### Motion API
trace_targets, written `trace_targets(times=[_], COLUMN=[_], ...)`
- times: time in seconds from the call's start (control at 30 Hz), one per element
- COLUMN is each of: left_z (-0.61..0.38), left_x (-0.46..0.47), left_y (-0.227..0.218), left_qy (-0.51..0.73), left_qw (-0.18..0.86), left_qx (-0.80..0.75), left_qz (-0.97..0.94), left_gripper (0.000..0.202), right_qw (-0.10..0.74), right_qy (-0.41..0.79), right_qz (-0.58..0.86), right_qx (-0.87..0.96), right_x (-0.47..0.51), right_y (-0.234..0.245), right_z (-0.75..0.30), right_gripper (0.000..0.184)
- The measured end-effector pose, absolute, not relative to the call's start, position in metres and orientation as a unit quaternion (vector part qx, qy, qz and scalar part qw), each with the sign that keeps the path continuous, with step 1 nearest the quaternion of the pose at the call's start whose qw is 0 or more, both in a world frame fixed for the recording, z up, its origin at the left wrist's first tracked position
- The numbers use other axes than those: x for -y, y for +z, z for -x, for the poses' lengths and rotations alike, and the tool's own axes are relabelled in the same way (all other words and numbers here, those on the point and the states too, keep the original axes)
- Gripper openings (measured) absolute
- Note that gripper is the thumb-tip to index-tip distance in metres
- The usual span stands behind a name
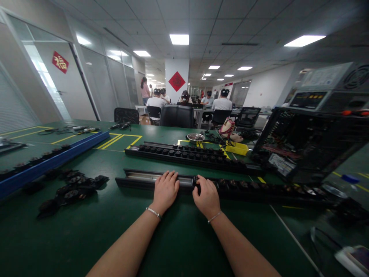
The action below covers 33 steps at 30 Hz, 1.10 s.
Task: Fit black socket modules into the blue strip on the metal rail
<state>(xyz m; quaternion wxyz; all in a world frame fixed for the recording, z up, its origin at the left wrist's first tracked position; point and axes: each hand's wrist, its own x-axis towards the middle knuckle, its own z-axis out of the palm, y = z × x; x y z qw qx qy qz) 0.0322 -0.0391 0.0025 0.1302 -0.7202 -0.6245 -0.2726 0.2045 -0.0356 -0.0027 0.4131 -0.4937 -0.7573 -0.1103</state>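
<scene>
A long black channel rail (138, 184) lies across the green table before me, its left stretch showing a bare silvery inner surface. Over its near wall my left hand (166, 191) is closed, fingers close together and reaching into the channel. Just to the right, my right hand (206, 196) is curled, with thumb and forefinger around a small black round part (196, 181) inside the rail. The fingers hide most of that part. Rightward from there, a row of similar black parts (236, 184) sits in the channel.
Loose black parts (73, 188) lie at left beside a blue rail (57, 161). Behind are more filled black rails (184, 154), a metal bowl (195, 137) and a yellow tray (236, 149). An open computer case (288, 150) stands at right. People sit at desks beyond.
</scene>
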Motion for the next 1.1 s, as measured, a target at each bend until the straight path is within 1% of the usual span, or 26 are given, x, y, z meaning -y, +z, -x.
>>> trace_targets(times=[0.23, 0.47, 0.7, 1.1], left_z=[-0.0317, -0.0308, -0.0299, -0.0297], left_x=[0.0383, 0.0401, 0.0404, 0.0412], left_y=[0.002, 0.0038, 0.0034, 0.004], left_qy=[-0.274, -0.281, -0.282, -0.277], left_qw=[0.126, 0.116, 0.13, 0.116], left_qx=[0.623, 0.615, 0.605, 0.606], left_qz=[0.722, 0.728, 0.733, 0.737], left_gripper=[0.04, 0.039, 0.038, 0.038], right_qw=[0.418, 0.43, 0.437, 0.418], right_qy=[-0.098, -0.074, -0.041, -0.027], right_qz=[0.48, 0.464, 0.449, 0.434], right_qx=[0.765, 0.771, 0.778, 0.798], right_x=[0.0364, 0.0374, 0.0393, 0.0374], right_y=[-0.0021, -0.0022, -0.0007, -0.0051], right_z=[-0.2037, -0.2021, -0.2006, -0.2013], right_gripper=[0.016, 0.023, 0.028, 0.03])
